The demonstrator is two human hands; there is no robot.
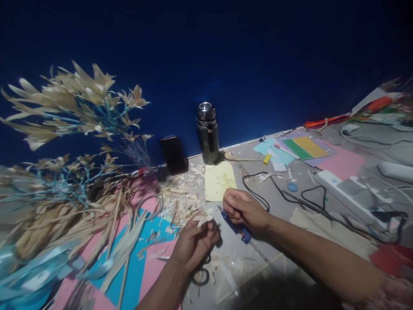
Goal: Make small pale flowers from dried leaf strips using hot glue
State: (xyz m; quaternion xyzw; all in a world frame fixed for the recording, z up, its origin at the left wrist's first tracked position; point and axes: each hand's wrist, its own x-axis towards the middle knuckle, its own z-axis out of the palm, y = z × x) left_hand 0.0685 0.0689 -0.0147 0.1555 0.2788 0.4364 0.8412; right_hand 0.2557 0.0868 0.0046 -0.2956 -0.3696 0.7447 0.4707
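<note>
My left hand (197, 243) is closed around a small cream flower (204, 216) that looks made of dried husk, its petals showing above the fingertips. To its right, my right hand (243, 209) is curled in a pinch; whatever it holds, if anything, is hidden by the fingers. A blue glue gun (245, 236) lies just under and beside that hand; I cannot tell whether they touch. Below my left hand, the dark loop handles of scissors (200, 277) show. Beyond my right hand lies a yellow paper sheet (220, 183) with glossy spots.
A dark thermos flask (208, 135) and a phone (174, 155) stand by the blue wall. Finished husk flowers on blue stems (97, 107) rise at left, above dried husks (41, 232). Husk scraps (180, 202) litter the middle. A white power strip (351, 198) and black cables lie right.
</note>
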